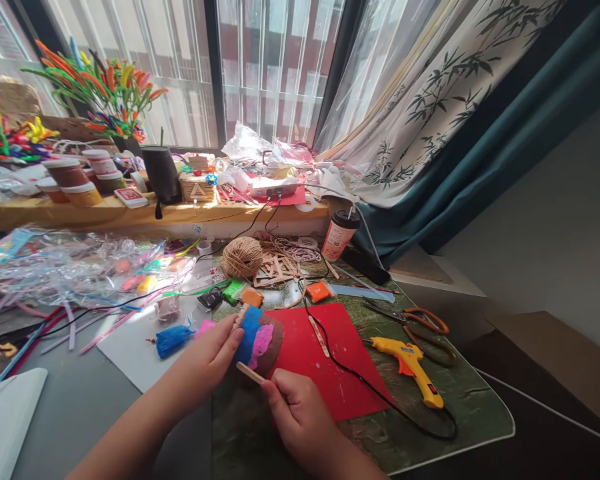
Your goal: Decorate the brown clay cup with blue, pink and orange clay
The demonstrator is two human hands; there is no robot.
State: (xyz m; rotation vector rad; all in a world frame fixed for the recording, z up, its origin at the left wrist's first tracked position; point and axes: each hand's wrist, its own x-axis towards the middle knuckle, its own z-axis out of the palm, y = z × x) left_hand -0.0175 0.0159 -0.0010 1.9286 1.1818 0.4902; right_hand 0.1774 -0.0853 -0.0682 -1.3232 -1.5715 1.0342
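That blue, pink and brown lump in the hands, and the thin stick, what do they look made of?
The lump looks like soft modelling clay: matte patches of colour smeared together, uneven edges. The stick in the right hand looks like pale bare wood, flat like a craft stick, though plastic can't be excluded. The left hand steadies the lump over the red sheet, apparently matte paper or felt.

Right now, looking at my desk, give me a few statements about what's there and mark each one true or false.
1. The left hand holds a clay piece with blue and pink on it. True.
2. The right hand holds scissors. False: it holds a wooden stick; the scissors lie on the mat.
3. The glue gun is yellow. True.
4. The twine ball sits on the red sheet. False: it sits beyond it, nearer the window.
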